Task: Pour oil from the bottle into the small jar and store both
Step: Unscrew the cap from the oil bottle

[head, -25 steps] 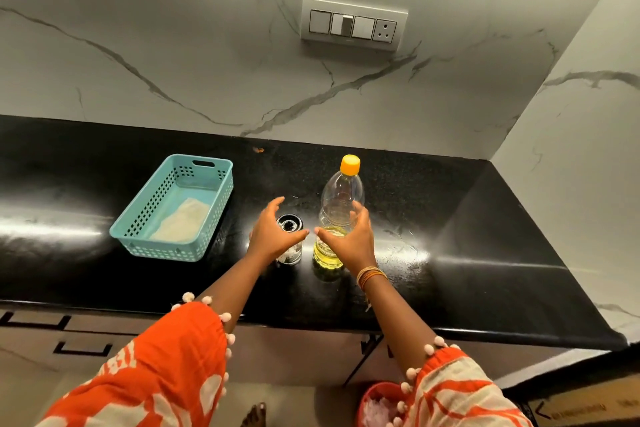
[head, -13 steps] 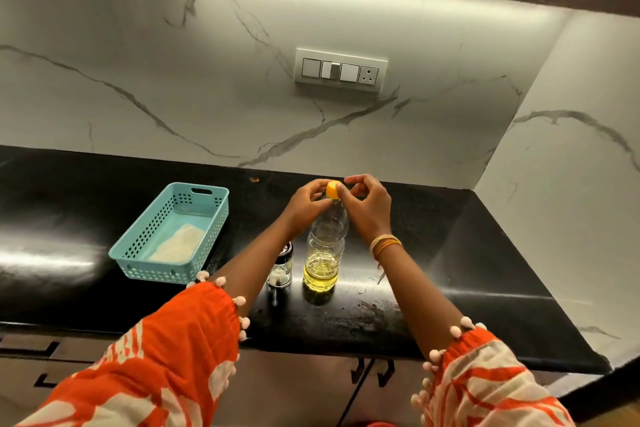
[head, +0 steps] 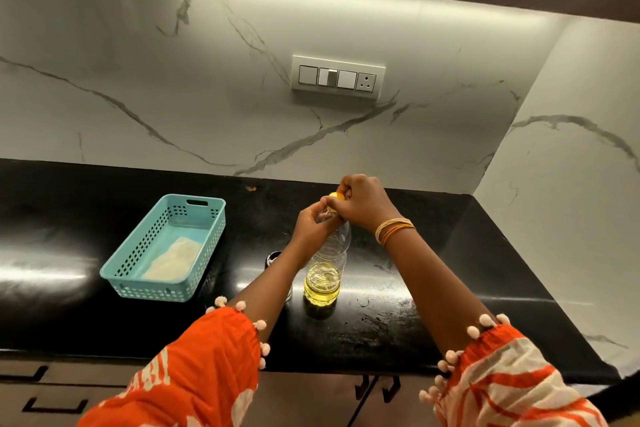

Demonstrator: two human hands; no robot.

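Standing upright on the black worktop (head: 450,253), roughly mid-way along and closer to the front edge than the back wall, the clear bottle (head: 327,267) is seen with yellow oil filling just its bottom part. Its yellow cap (head: 336,197) is pinched by the right hand (head: 363,203), fingers curled tight around the top. The neck just below is gripped by the left hand (head: 313,224), closed around it. So both hands are wrapped on the same bottle, one above the other.

The small jar (head: 273,258) is mostly hidden behind the left forearm, just beside the bottle on its left; only a dark rim and a bit of glass lower down can be made out, so whether it's lidded can't be told.

Further toward the left end of the worktop, well apart from the bottle, a teal perforated basket (head: 145,282) is parked with a pale folded cloth (head: 173,260) lying inside it.
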